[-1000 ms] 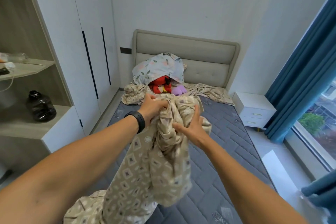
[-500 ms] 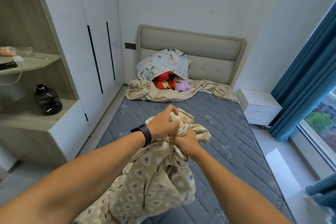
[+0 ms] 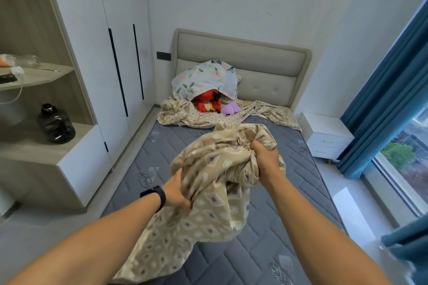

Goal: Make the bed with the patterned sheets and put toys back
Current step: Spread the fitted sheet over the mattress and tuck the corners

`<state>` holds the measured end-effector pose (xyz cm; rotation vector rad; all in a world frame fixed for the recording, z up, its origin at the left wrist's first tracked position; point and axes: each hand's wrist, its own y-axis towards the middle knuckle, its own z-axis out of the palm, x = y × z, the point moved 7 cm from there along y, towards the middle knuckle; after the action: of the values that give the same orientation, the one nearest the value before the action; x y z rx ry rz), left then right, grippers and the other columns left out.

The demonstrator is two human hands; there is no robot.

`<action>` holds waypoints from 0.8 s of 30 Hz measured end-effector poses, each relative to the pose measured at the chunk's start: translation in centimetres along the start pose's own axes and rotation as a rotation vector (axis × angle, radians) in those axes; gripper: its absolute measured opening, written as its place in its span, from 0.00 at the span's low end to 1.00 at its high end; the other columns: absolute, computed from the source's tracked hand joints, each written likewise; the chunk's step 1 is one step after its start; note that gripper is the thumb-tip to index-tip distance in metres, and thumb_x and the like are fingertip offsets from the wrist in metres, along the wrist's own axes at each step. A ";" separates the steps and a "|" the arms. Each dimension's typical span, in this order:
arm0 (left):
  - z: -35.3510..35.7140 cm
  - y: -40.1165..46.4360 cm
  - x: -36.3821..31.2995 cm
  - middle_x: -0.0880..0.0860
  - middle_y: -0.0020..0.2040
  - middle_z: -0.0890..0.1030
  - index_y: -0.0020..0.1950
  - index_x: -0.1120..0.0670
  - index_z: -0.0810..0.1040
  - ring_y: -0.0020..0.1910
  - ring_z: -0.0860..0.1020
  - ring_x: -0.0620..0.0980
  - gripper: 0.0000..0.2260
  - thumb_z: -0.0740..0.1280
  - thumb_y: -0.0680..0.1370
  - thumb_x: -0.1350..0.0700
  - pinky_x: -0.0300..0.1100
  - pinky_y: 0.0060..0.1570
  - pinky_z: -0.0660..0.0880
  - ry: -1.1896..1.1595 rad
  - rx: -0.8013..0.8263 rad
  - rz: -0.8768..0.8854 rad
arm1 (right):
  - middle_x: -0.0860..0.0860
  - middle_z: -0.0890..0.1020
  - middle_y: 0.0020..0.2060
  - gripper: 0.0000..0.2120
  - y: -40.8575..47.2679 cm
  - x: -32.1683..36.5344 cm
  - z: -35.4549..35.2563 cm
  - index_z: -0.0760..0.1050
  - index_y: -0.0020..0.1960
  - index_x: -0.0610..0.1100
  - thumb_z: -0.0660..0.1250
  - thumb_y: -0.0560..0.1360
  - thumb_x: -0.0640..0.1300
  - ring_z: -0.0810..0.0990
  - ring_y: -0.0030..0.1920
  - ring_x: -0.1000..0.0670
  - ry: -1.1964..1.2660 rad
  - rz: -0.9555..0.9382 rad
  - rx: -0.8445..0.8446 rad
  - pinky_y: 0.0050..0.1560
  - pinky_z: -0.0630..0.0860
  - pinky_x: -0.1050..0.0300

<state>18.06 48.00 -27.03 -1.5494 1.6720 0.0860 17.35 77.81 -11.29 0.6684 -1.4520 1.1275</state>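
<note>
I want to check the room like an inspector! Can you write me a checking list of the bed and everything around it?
Surface: grey quilted mattress, mostly bare.
Job's things: beige patterned sheet bunched up in both hands; more of the same fabric crumpled by the headboard; red plush toy and purple plush toy half under a floral pillow.
Clutter: dark jug on a shelf; small items on the shelf above, too blurred to name.
Hands: left hand and right hand both grip the sheet.
Cables: thin white cord hanging off the upper shelf.
Surroundings: white wardrobe, nightstand, blue curtain, window.
</note>
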 end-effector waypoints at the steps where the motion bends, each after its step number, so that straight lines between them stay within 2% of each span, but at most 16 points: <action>1: 0.3 0.9 -0.2 0.49 0.80 0.57 0.81 0.43 0.38 0.78 0.62 0.57 0.66 0.81 0.58 0.33 0.59 0.72 0.67 -0.050 -0.067 -0.002 | 0.43 0.84 0.53 0.30 -0.2 1.2 -0.2 0.78 0.61 0.41 0.74 0.60 0.46 0.84 0.51 0.43 0.011 -0.026 0.000 0.54 0.82 0.43; 3: 0.2 2.4 0.3 0.47 0.73 0.69 0.79 0.43 0.52 0.70 0.72 0.54 0.58 0.80 0.58 0.30 0.53 0.66 0.73 -0.116 -0.131 0.002 | 0.44 0.84 0.52 0.21 -0.7 2.7 0.0 0.78 0.61 0.40 0.72 0.68 0.40 0.84 0.50 0.45 0.017 -0.045 0.017 0.47 0.81 0.50; 4: 0.1 2.7 0.1 0.47 0.68 0.74 0.76 0.45 0.63 0.65 0.75 0.54 0.47 0.78 0.63 0.33 0.49 0.63 0.74 -0.125 -0.105 0.012 | 0.45 0.85 0.51 0.17 -0.7 3.3 -0.2 0.79 0.60 0.40 0.72 0.70 0.38 0.84 0.49 0.46 0.020 -0.063 0.019 0.45 0.80 0.53; 6: -1.5 1.7 -1.0 0.54 0.61 0.82 0.65 0.52 0.80 0.57 0.79 0.57 0.22 0.71 0.75 0.42 0.49 0.58 0.77 -0.155 -0.131 0.028 | 0.47 0.85 0.47 0.11 -0.3 4.5 -1.3 0.80 0.54 0.42 0.71 0.71 0.38 0.83 0.48 0.46 0.000 -0.134 -0.013 0.43 0.78 0.57; 8: -4.3 0.9 -1.5 0.58 0.54 0.83 0.58 0.56 0.83 0.52 0.80 0.59 0.12 0.67 0.81 0.50 0.51 0.54 0.77 -0.257 -0.247 0.000 | 0.50 0.83 0.45 0.11 0.0 5.6 -2.5 0.80 0.52 0.45 0.73 0.70 0.40 0.82 0.50 0.45 -0.101 -0.243 -0.076 0.44 0.75 0.57; 11: -8.9 0.2 -2.8 0.58 0.50 0.82 0.56 0.59 0.81 0.46 0.79 0.57 0.12 0.64 0.82 0.53 0.47 0.43 0.75 -0.380 -0.345 -0.113 | 0.49 0.78 0.51 0.24 -0.1 6.5 -3.7 0.75 0.63 0.50 0.74 0.67 0.45 0.71 0.55 0.44 -0.593 -0.470 -0.218 0.50 0.67 0.55; 13: -11.0 0.0 -4.9 0.58 0.50 0.84 0.59 0.59 0.81 0.48 0.82 0.59 0.14 0.64 0.79 0.53 0.53 0.48 0.82 -0.543 -0.328 -0.135 | 0.48 0.77 0.57 0.26 -0.3 5.8 -3.4 0.74 0.66 0.51 0.73 0.68 0.46 0.67 0.58 0.42 -0.832 -0.547 -0.204 0.51 0.65 0.54; 14: -11.6 -0.3 -6.8 0.60 0.49 0.85 0.59 0.59 0.81 0.49 0.84 0.61 0.14 0.64 0.78 0.53 0.58 0.51 0.82 -0.663 -0.298 -0.115 | 0.48 0.77 0.59 0.26 -0.5 5.3 -3.0 0.74 0.67 0.51 0.72 0.69 0.47 0.67 0.59 0.42 -0.890 -0.559 -0.152 0.52 0.66 0.52; 16: -11.9 -1.5 -11.9 0.62 0.49 0.85 0.55 0.60 0.82 0.49 0.84 0.61 0.11 0.63 0.79 0.57 0.59 0.51 0.82 -0.808 -0.256 -0.006 | 0.47 0.76 0.61 0.29 -1.2 4.7 -1.4 0.72 0.69 0.54 0.73 0.69 0.48 0.67 0.60 0.42 -0.922 -0.606 0.017 0.55 0.69 0.50; 18: -11.8 -2.8 -17.4 0.61 0.47 0.83 0.50 0.59 0.81 0.47 0.82 0.58 0.07 0.65 0.77 0.57 0.58 0.51 0.80 -0.760 -0.264 0.156 | 0.44 0.73 0.65 0.39 -2.3 4.0 1.2 0.65 0.75 0.58 0.75 0.68 0.48 0.67 0.64 0.42 -0.972 -0.619 0.259 0.61 0.69 0.50; 19: -11.8 -3.3 -19.5 0.60 0.46 0.82 0.47 0.57 0.79 0.47 0.80 0.57 0.06 0.66 0.75 0.56 0.58 0.52 0.78 -0.665 -0.299 0.229 | 0.42 0.72 0.65 0.45 -2.9 3.6 2.3 0.58 0.79 0.60 0.76 0.68 0.48 0.68 0.64 0.41 -1.009 -0.606 0.352 0.63 0.70 0.49; 20: -11.7 -4.0 -21.0 0.59 0.46 0.81 0.46 0.57 0.78 0.47 0.79 0.56 0.06 0.67 0.74 0.55 0.55 0.51 0.77 -0.555 -0.348 0.280 | 0.40 0.70 0.63 0.50 -3.4 3.3 3.2 0.50 0.81 0.62 0.76 0.69 0.47 0.71 0.61 0.42 -1.016 -0.572 0.412 0.61 0.73 0.49; 22: -12.1 -4.7 -22.2 0.57 0.46 0.81 0.47 0.62 0.79 0.46 0.78 0.54 0.05 0.68 0.78 0.59 0.46 0.46 0.74 -0.446 -0.449 0.356 | 0.41 0.69 0.60 0.58 -3.4 3.2 3.8 0.38 0.80 0.66 0.76 0.67 0.45 0.76 0.50 0.43 -0.905 -0.465 0.460 0.49 0.77 0.52; 24: -12.0 -5.5 -22.9 0.56 0.43 0.79 0.48 0.66 0.79 0.43 0.75 0.51 0.07 0.69 0.78 0.62 0.40 0.41 0.70 -0.461 -0.431 0.462 | 0.42 0.70 0.65 0.59 -2.9 2.9 4.0 0.38 0.77 0.72 0.76 0.64 0.45 0.81 0.40 0.45 -0.775 -0.407 0.512 0.37 0.78 0.56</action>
<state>14.08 58.13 -2.90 -1.2677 1.6555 1.0236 17.59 73.66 -7.37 1.8264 -1.5337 0.9495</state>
